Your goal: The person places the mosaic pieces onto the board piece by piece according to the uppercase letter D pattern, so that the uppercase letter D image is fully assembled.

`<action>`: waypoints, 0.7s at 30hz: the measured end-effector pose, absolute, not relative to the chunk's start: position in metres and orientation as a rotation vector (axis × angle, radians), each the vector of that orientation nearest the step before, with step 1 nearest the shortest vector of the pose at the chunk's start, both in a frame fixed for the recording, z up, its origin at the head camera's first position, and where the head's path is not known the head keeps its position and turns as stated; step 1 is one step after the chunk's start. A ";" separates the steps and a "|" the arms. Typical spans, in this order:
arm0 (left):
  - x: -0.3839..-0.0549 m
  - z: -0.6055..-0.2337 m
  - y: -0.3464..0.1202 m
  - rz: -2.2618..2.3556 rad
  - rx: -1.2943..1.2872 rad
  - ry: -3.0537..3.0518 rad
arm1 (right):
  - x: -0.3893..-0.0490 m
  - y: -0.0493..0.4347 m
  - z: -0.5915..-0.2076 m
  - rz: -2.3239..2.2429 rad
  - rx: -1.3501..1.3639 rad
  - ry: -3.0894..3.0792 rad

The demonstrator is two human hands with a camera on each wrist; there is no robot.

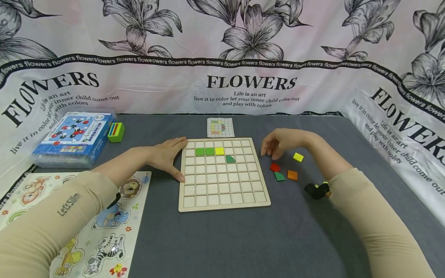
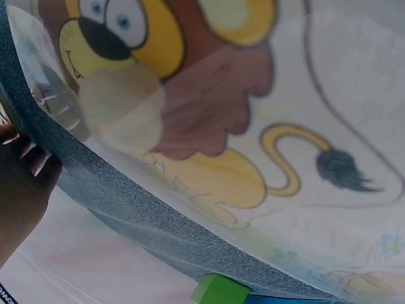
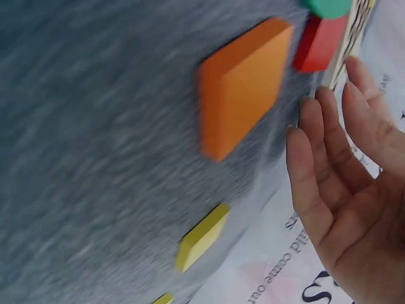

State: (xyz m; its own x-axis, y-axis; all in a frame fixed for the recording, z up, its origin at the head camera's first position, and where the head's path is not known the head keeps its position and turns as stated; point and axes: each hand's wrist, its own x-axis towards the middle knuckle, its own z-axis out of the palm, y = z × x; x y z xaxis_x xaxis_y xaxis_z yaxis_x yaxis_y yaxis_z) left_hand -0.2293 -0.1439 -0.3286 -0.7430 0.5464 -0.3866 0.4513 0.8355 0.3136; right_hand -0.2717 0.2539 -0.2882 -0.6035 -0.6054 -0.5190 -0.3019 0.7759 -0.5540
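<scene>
Grid board (image 1: 223, 178) on grey surface (image 1: 208, 243), centre. Left hand (image 1: 165, 155) touches board's left edge, grip spread; right hand (image 1: 284, 141) beyond right edge, grip apart, empty, near loose tiles (image 1: 292, 175). Best: steady board, pinch tile edges, lower flat.

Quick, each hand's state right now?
Left hand: open, spread along the left edge of the square, pale wooden grid board.
Right hand: open, loosely curled, nothing visibly held.

Wooden grid board (image 1: 223, 178): flat; upper cells hold two light-green squares (image 1: 204, 151), yellow square (image 1: 219, 151), dark-green quarter-circle (image 1: 230, 158); loose at right: red piece (image 1: 275, 167), green piece (image 1: 279, 176), orange tile (image 1: 292, 175), yellow tiles (image 1: 298, 157)
</scene>
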 end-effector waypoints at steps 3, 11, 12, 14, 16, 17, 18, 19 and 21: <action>-0.229 -0.329 -0.144 0.274 0.735 2.542 | -0.270 0.261 -0.291 -0.552 -0.652 2.191; -0.230 -0.328 -0.143 0.262 0.727 2.544 | -0.269 0.268 -0.297 -0.532 -0.641 2.097; -0.230 -0.328 -0.143 0.261 0.726 2.544 | -0.269 0.268 -0.297 -0.531 -0.638 2.095; -0.230 -0.327 -0.143 0.261 0.724 2.544 | -0.269 0.269 -0.298 -0.523 -0.641 2.098; -0.229 -0.327 -0.143 0.264 0.721 2.543 | -0.268 0.268 -0.299 -0.511 -0.655 2.109; -0.229 -0.327 -0.143 0.266 0.721 2.542 | -0.268 0.268 -0.299 -0.510 -0.661 2.111; -0.229 -0.327 -0.143 0.268 0.722 2.542 | -0.267 0.268 -0.300 -0.502 -0.670 2.118; -0.229 -0.327 -0.143 0.269 0.723 2.542 | -0.267 0.268 -0.300 -0.499 -0.679 2.121; -0.228 -0.327 -0.143 0.272 0.725 2.543 | -0.266 0.268 -0.301 -0.504 -0.689 2.121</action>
